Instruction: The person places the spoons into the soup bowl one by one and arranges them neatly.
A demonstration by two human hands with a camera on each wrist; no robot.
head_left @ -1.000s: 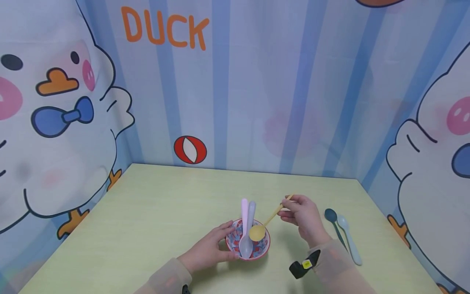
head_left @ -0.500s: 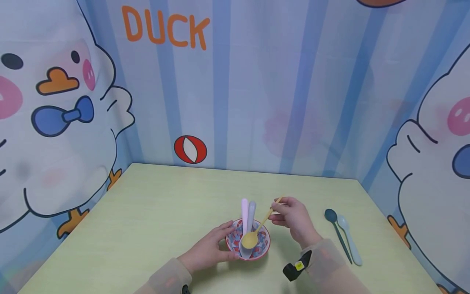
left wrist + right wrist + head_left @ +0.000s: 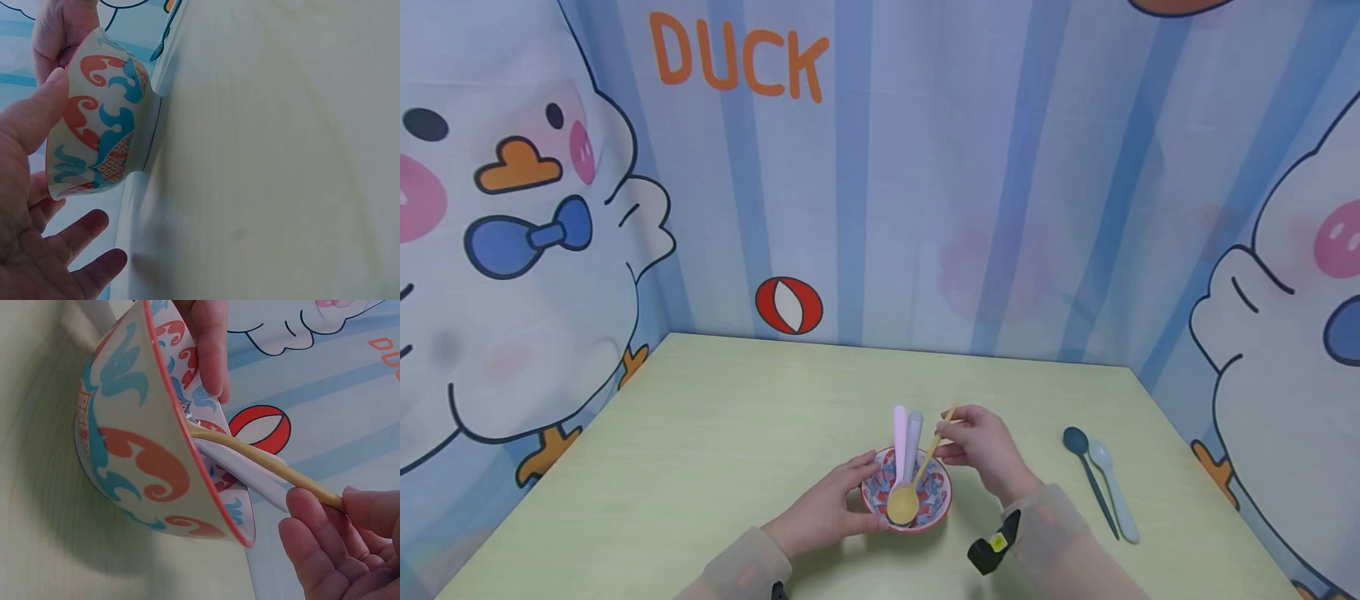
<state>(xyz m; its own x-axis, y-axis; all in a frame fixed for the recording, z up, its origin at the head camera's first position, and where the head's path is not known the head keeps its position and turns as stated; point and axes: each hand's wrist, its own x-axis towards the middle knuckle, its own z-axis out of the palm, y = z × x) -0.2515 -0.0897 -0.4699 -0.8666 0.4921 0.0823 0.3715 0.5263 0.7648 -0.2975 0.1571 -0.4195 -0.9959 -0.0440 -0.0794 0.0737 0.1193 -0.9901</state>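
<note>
A red-rimmed patterned bowl (image 3: 936, 502) stands on the table, and my left hand (image 3: 826, 510) holds it by the rim with thumb and fingers spread around its left side. The left wrist view shows the thumb over the bowl's edge (image 3: 103, 125). My right hand (image 3: 988, 450) pinches the handle of a yellow spoon (image 3: 902, 505) between thumb and fingers. Its head is down inside the bowl, over the heads of a pink spoon (image 3: 900, 425) and a lilac spoon (image 3: 913, 435), which it mostly hides. Both their handles lean on the bowl's far rim.
Right of my right hand, a dark green spoon (image 3: 1093, 483) and a pale blue spoon (image 3: 1117, 497) lie side by side on the pale yellow-green table (image 3: 737, 417). A duck-printed curtain (image 3: 910, 167) closes off the back and sides.
My right hand has moved left with the yellow spoon, lowering its head from over the bowl's right part onto the other spoons' heads. The left hand and bowl have stayed put.
</note>
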